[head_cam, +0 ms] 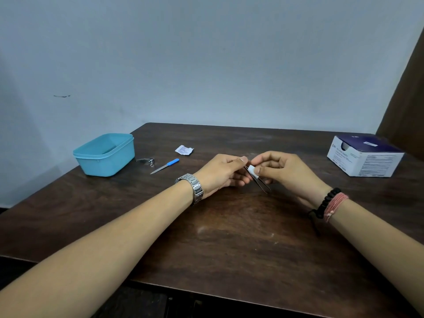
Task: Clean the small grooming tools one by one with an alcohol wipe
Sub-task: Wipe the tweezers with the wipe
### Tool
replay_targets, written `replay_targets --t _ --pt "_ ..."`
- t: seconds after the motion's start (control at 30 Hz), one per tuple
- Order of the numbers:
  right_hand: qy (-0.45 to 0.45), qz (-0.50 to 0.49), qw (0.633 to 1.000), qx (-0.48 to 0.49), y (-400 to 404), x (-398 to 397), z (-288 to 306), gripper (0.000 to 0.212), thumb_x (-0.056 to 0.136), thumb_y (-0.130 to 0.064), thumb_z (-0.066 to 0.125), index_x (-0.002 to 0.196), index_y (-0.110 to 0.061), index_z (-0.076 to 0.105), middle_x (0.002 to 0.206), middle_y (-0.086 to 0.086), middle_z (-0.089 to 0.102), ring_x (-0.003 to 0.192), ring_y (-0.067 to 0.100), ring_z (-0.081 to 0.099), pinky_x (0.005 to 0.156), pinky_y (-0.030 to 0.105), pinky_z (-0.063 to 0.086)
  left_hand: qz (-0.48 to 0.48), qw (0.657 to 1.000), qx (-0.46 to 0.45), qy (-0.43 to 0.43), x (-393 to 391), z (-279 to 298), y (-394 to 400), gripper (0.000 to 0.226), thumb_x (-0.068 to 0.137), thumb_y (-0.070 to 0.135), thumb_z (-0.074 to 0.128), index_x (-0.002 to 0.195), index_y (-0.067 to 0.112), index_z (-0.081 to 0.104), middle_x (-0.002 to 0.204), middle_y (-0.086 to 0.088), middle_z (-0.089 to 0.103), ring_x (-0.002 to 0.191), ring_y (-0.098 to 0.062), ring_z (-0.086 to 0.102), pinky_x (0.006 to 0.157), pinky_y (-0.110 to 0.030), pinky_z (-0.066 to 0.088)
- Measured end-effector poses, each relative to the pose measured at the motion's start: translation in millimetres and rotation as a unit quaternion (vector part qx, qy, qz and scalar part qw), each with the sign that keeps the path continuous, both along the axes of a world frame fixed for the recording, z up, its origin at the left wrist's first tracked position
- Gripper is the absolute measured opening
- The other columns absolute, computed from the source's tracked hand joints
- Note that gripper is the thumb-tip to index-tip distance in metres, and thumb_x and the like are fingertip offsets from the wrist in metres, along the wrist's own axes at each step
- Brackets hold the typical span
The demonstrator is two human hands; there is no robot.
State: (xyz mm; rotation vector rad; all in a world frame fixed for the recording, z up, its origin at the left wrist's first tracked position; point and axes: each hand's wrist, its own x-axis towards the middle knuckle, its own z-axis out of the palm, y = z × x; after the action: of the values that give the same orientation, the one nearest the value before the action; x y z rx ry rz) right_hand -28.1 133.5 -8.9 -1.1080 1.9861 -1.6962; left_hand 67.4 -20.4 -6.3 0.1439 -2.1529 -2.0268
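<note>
Above the middle of the dark wooden table, my left hand pinches the upper end of thin metal tweezers, whose tips point down toward me. My right hand pinches a small folded white alcohol wipe around the tweezers just below my left thumb. To the left on the table lie a nail file with a blue handle and a metal nail clipper.
A light blue plastic tub stands at the table's left edge. A torn white wipe wrapper lies behind the file. A white and dark blue box of wipes sits at the far right. The wall is close behind.
</note>
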Motion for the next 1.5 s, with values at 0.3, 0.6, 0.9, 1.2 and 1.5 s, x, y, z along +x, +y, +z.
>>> replay_targets --t 0.3,0.6,0.9,1.2,1.5 --pt "0.001 -0.001 1.0 -0.015 0.0 1.1 1.2 0.013 0.085 -0.001 0.07 0.096 -0.008 0.07 0.075 0.002 0.07 0.068 0.01 0.059 0.062 0.016 0.051 -0.031 0.999 -0.018 0.007 -0.4 -3.6 0.5 0.03 0.103 0.021 0.042 0.092 0.005 0.065 0.078 -0.008 0.065 0.067 -0.01 0.062 0.065 -0.019 0.052" --pt "0.003 -0.003 1.0 -0.012 1.1 1.6 3.3 0.015 0.085 -0.001 0.07 0.099 -0.006 0.07 0.074 -0.001 0.069 0.066 0.011 0.059 0.061 0.015 0.051 -0.025 1.0 -0.014 0.004 -0.4 -2.0 1.0 0.03 0.103 0.022 0.042 0.096 0.003 0.064 0.08 -0.01 0.065 0.066 -0.01 0.062 0.066 -0.019 0.053" --pt "0.006 -0.007 1.0 -0.02 0.8 1.5 2.8 0.014 0.085 0.0 0.07 0.097 -0.008 0.07 0.073 -0.001 0.068 0.063 0.004 0.06 0.062 0.016 0.052 -0.032 0.999 0.033 -0.016 -1.6 -1.8 1.2 0.033 0.102 0.029 0.043 0.093 0.006 0.064 0.079 -0.008 0.067 0.07 -0.014 0.066 0.071 -0.024 0.055" --pt "0.001 -0.017 0.999 -0.027 2.1 1.0 4.2 0.015 0.085 0.001 0.069 0.1 -0.004 0.069 0.082 0.007 0.069 0.07 0.008 0.062 0.063 0.017 0.053 -0.007 0.999 0.012 0.033 -2.7 -0.5 -2.7 0.026 0.101 0.025 0.045 0.114 0.01 0.063 0.082 -0.001 0.067 0.073 -0.012 0.064 0.071 -0.021 0.055" --pt "-0.013 -0.01 1.0 -0.023 1.8 0.3 3.9 0.013 0.085 -0.001 0.07 0.096 -0.008 0.069 0.078 0.004 0.068 0.058 0.006 0.055 0.059 0.016 0.048 0.034 0.994 -0.027 0.1 -5.0 -3.3 -9.6 0.006 0.092 0.004 0.06 0.091 0.003 0.065 0.073 -0.001 0.069 0.068 -0.007 0.064 0.067 -0.018 0.054"
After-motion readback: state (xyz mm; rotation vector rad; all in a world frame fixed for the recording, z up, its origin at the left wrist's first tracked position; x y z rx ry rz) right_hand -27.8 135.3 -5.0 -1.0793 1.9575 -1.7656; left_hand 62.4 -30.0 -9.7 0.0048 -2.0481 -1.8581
